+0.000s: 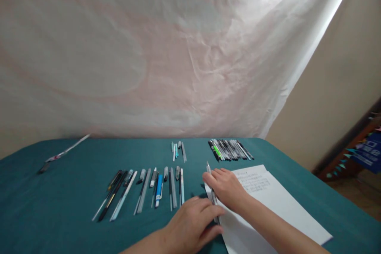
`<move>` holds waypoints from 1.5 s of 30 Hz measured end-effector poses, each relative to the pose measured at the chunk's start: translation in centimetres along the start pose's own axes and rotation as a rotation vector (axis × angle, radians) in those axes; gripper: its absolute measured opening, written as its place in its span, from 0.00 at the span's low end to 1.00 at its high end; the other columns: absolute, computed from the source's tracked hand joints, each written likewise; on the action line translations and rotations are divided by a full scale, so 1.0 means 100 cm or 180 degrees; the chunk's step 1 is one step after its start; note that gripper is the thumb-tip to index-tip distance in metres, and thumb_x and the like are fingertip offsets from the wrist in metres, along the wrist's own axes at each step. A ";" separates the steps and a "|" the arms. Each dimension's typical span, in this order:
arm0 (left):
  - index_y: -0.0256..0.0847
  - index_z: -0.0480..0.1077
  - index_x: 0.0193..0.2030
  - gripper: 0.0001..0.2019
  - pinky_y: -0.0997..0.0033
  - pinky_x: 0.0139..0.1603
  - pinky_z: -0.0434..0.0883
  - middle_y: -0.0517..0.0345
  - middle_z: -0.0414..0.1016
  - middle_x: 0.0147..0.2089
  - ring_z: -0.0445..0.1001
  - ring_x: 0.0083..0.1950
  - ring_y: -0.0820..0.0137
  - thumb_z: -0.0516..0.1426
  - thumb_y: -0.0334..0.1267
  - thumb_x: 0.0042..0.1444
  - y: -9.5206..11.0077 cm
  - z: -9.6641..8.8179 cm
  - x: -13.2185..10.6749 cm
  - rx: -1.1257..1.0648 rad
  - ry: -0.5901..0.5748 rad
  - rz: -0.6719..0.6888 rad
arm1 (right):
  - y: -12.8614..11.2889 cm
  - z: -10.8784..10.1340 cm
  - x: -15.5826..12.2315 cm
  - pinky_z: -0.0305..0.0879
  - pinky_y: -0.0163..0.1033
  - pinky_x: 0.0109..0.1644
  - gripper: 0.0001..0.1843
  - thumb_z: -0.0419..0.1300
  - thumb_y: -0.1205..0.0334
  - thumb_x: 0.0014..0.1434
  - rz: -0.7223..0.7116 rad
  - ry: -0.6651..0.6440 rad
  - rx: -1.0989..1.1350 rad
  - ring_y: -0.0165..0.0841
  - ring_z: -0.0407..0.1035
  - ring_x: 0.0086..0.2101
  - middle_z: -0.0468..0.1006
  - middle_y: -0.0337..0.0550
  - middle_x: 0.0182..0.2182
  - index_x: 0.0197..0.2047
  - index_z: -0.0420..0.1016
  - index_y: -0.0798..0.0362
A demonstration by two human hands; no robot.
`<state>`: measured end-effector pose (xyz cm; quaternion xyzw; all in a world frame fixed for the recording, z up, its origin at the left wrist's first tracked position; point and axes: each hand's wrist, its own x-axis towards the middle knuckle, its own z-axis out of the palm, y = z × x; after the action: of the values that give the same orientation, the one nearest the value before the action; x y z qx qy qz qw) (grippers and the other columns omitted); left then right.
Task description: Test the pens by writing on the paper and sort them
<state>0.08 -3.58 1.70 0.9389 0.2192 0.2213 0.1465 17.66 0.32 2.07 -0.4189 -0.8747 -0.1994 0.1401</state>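
A slim pen with a clear barrel [213,197] slants between my two hands, its pointed end up and away from me. My right hand [228,188] is closed round its upper part, resting over the left edge of the white paper sheets [285,206]. At the pen's near end is my left hand [193,222], with thumb and forefinger bent on either side of it. The exact contact of the left fingertips is partly hidden. Left of my hands lies a row of taken-apart pens, among them a blue and white pen [159,191] and a clear barrel [174,188].
Behind, a tight bunch of pens [230,150] lies on the green tablecloth [59,190], with a smaller group of pen parts [176,151] left of it. A white and dark pen-like piece [64,154] lies far left. A pale sheet of fabric [178,55] hangs behind the table.
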 end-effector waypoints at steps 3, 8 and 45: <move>0.44 0.61 0.48 0.12 0.71 0.41 0.64 0.56 0.71 0.42 0.67 0.40 0.68 0.45 0.43 0.61 0.001 0.001 0.000 -0.0075 0.0026 -0.0032 | -0.001 -0.002 -0.002 0.47 0.37 0.31 0.05 0.50 0.68 0.59 0.0063 0.0022 0.0062 0.32 0.62 0.27 0.70 0.39 0.24 0.34 0.65 0.53; 0.43 0.62 0.46 0.12 0.72 0.41 0.64 0.55 0.70 0.41 0.66 0.39 0.69 0.44 0.42 0.62 0.003 0.004 0.000 -0.0115 0.0029 -0.0062 | -0.001 0.001 -0.006 0.50 0.36 0.31 0.06 0.50 0.68 0.59 0.0062 0.0131 0.0107 0.32 0.64 0.27 0.71 0.40 0.23 0.35 0.67 0.53; 0.42 0.60 0.47 0.11 0.64 0.43 0.63 0.53 0.71 0.44 0.67 0.42 0.64 0.50 0.36 0.57 -0.020 0.016 0.002 -0.0323 0.0466 -0.0249 | 0.252 0.085 -0.037 0.63 0.42 0.38 0.13 0.55 0.58 0.53 0.3872 -0.1095 0.0144 0.46 0.70 0.42 0.75 0.59 0.39 0.34 0.78 0.55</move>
<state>0.36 -2.04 -0.36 0.9023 0.2543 0.2942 0.1860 39.11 16.19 -1.13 -0.8642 -0.4941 0.0047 0.0946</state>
